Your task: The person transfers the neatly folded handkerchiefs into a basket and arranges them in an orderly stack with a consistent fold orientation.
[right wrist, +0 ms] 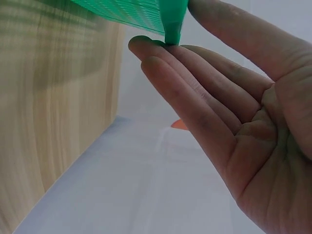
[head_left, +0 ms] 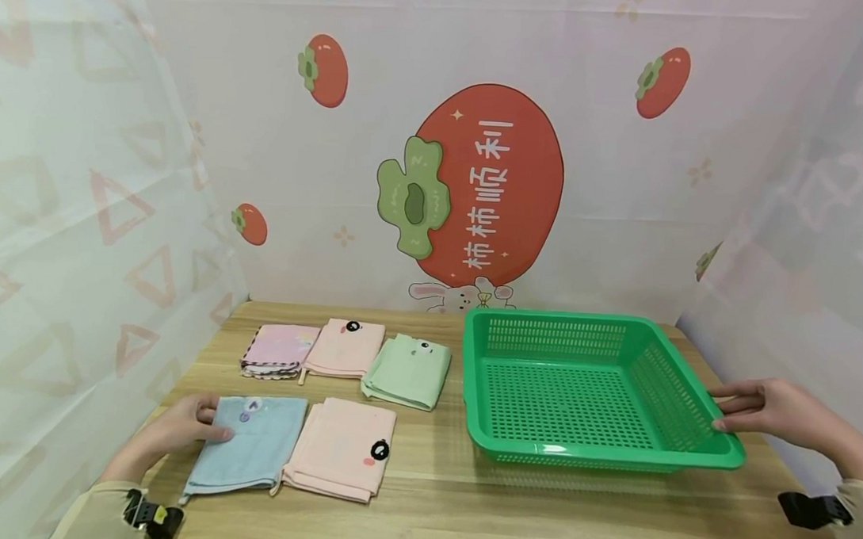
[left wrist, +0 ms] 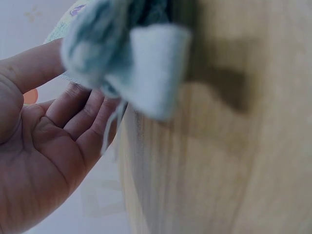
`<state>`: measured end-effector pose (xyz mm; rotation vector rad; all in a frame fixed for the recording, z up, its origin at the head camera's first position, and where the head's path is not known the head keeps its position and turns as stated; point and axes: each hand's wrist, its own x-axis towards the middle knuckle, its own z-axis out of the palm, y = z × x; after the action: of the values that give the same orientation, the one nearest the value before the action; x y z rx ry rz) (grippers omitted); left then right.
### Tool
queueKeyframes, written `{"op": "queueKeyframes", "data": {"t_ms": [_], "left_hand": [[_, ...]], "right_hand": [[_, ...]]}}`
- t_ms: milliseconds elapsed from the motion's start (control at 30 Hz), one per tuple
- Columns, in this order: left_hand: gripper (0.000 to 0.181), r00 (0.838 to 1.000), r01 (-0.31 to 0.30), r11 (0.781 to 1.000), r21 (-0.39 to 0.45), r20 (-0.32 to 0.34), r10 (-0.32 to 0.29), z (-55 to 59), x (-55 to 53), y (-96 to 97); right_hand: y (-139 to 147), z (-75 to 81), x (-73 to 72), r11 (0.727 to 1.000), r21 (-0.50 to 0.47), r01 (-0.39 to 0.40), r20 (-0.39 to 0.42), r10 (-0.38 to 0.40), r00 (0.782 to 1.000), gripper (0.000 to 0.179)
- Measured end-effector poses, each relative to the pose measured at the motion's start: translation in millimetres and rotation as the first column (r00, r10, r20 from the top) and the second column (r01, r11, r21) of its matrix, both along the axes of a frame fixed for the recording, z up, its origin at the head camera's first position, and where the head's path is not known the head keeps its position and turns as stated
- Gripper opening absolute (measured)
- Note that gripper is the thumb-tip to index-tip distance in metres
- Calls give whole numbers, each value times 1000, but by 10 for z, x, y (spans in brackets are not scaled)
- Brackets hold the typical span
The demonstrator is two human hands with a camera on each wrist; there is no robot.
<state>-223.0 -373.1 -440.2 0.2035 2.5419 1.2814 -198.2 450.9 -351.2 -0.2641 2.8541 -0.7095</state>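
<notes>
At the front left, my left hand (head_left: 182,426) pinches the left edge of a folded light blue towel (head_left: 254,438) between thumb and fingers. Close up in the left wrist view, that towel (left wrist: 156,73) looks thick and blurred, with a white hanging loop. Over on the right, my right hand (head_left: 776,412) grips the right rim of a green plastic basket (head_left: 575,451). In the right wrist view the thumb lies on one side of the basket rim (right wrist: 173,24), the fingers on the other. Nothing lies inside the basket.
Beside the blue towel lies a folded pink towel (head_left: 343,449). Behind are a purple towel with a checked edge (head_left: 279,347), another pink towel (head_left: 346,350) and a green towel (head_left: 408,372). A printed cloth wall (head_left: 589,259) stands behind the wooden table (head_left: 423,515).
</notes>
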Motion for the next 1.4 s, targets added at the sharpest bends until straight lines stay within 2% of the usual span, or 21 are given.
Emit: {"op": "queueKeyframes", "data": {"t_ms": [167, 300, 533, 700, 1000, 1133, 1267, 1400], "left_hand": [[32, 1000, -8, 1000, -10, 12, 8, 20, 12, 10], [32, 1000, -2, 1000, 16, 16, 2, 22, 13, 9], [44, 1000, 9, 999, 51, 18, -10, 18, -10, 2], [36, 999, 18, 999, 41, 29, -19, 11, -16, -1], [44, 1000, 22, 1000, 13, 22, -22, 20, 1, -1], [51, 999, -23, 999, -48, 21, 24, 28, 4, 1], [70, 996, -74, 992, -106, 34, 78, 54, 4, 10], [82, 992, -98, 990, -103, 66, 105, 78, 6, 24]], "right_hand": [[-13, 15, 13, 1000, 12, 2, -8, -2, 1000, 68], [-17, 16, 24, 1000, 3, 4, -4, -4, 1000, 68], [-6, 10, 44, 1000, 15, 6, -19, -6, 1000, 67], [11, -2, 54, 1000, 19, 3, -23, -2, 1000, 66], [30, -30, 49, 1000, 14, 8, -10, -8, 1000, 66], [16, -28, 46, 1000, 10, 10, -12, -10, 1000, 66], [-1, -16, 45, 1000, 1, 17, -8, -17, 1000, 66], [-13, -4, 48, 1000, -7, 22, -4, -22, 1000, 67]]}}
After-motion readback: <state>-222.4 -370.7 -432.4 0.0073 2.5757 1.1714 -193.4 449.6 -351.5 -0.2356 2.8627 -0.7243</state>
